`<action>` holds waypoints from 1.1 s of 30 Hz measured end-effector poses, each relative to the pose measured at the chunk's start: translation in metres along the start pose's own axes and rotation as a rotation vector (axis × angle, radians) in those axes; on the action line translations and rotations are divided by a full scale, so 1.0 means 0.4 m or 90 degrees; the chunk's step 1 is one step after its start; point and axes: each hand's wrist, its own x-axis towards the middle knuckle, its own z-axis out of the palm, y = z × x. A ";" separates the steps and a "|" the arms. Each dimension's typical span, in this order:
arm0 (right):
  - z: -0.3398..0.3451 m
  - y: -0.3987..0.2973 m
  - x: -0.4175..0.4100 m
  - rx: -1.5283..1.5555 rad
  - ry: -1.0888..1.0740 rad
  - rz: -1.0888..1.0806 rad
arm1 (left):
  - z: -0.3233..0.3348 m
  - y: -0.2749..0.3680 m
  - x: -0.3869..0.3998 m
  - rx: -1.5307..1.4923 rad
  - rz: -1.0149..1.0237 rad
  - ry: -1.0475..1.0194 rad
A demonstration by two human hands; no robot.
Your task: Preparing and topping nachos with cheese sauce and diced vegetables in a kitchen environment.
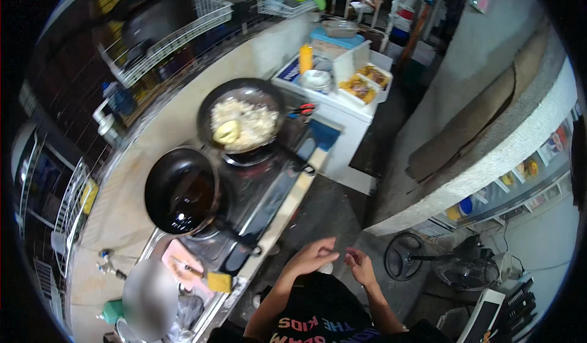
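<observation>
In front of my torso my left hand hangs over the floor with its fingers loosely curled and nothing visible in it. My right hand is close beside it, apart from it, also loosely curled around nothing visible. To the left, a two-burner gas stove bears two black frying pans. The farther pan holds chopped white food, with a pale yellow lump on top. Dark oil or liquid lies in the nearer pan. Both pan handles point towards the stove's front edge.
Near the sink are a pink cutting board with a knife, and a yellow sponge. Beyond the stove, a white cabinet bears foam boxes of food and a yellow squeeze bottle. A floor fan stands at the right.
</observation>
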 end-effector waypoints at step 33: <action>-0.945 -0.294 1.300 0.269 0.150 0.010 | -1.003 0.478 1.357 0.424 0.209 0.820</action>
